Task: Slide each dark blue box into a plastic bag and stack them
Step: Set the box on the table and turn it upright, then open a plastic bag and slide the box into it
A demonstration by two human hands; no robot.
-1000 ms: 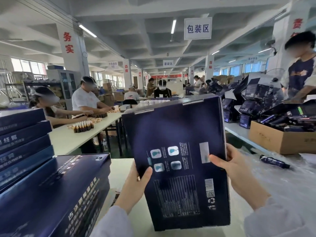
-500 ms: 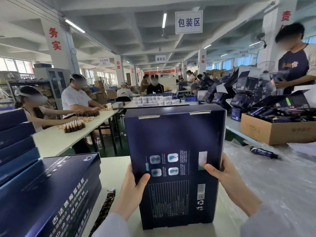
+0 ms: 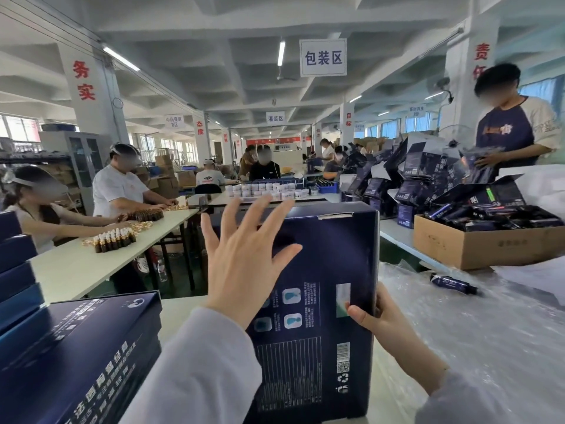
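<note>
Worktop (image 3: 180, 316): dark blue box (image 3: 333, 255) held upright.
Right hand (image 3: 382, 319): grips the box's right edge; steady it.
Left hand (image 3: 244, 264): fingers spread, empty; use it to reach for your plastic bags (image 3: 489, 347).

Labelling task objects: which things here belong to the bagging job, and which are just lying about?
Job:
dark blue box, upright, gripped by right hand
left hand, spread open
stacked boxes
clear plastic pile

Lying about:
cardboard carton
loose dark tube
brown bottles
white jars
</note>
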